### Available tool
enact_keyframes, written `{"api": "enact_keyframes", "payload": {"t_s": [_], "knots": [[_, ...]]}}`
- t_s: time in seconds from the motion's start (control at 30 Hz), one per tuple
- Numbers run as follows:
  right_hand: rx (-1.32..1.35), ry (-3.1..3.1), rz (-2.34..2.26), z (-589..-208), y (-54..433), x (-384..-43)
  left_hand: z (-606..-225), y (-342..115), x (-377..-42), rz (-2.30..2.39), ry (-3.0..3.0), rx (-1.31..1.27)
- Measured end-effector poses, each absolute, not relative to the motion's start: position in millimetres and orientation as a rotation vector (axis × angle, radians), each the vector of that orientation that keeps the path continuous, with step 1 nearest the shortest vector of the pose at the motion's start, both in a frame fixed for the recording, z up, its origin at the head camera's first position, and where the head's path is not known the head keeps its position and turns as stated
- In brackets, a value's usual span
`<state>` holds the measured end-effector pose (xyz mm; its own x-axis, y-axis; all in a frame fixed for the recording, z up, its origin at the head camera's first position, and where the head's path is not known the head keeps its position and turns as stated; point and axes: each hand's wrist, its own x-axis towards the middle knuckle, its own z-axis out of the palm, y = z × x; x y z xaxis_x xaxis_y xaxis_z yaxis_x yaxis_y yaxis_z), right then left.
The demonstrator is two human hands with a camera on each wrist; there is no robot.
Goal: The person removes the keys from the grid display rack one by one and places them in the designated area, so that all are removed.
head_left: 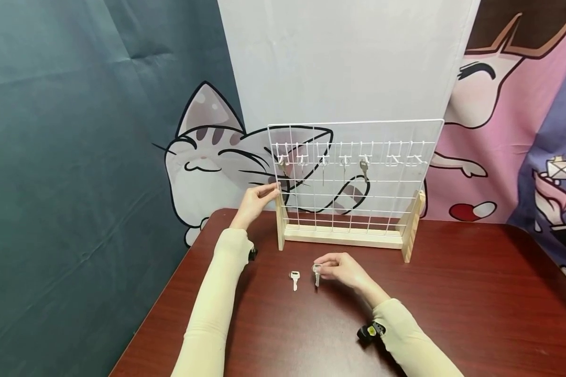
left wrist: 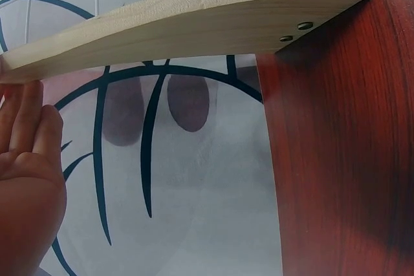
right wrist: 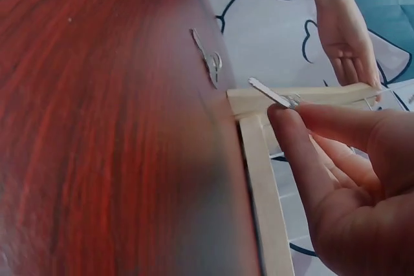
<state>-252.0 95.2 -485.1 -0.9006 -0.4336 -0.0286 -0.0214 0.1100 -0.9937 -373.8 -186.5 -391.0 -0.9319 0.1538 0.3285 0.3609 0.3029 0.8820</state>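
My right hand [head_left: 341, 269] pinches a small silver key [head_left: 317, 275] by its head between thumb and fingertips, its blade angled downward in the head view. In the right wrist view the key [right wrist: 272, 93] sticks out past the fingertips. Another key [head_left: 294, 280] lies on the table to the left of that hand. With its fingertips, my left hand [head_left: 257, 203] holds the top of the left wooden upright [left wrist: 194, 27] of a white wire rack [head_left: 341, 196]. Its thumb is hidden in the left wrist view. Several keys, one at the right [head_left: 364, 170], hang from the rack's hooks.
The rack stands on a reddish-brown table [head_left: 471, 293], joined at the bottom by a wooden crossbar [head_left: 341, 236]. Two hooks [head_left: 415, 159] at the rack's right end carry no key. Behind the table hangs a cloth with cartoon figures [head_left: 207, 173].
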Motion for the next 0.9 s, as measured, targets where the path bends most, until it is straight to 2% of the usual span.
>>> {"api": "enact_keyframes", "payload": {"t_s": [0.47,0.9], "knots": [[-0.489,2.105,-1.781,-502.2,82.9,-250.0,-397.7,-184.6,-372.2,-1.698,-2.388,-0.454],[-0.587,2.412,-1.523,-502.0,71.3,-256.5,-394.5,-184.4,-373.9,-1.675,-2.377,-0.469]]}}
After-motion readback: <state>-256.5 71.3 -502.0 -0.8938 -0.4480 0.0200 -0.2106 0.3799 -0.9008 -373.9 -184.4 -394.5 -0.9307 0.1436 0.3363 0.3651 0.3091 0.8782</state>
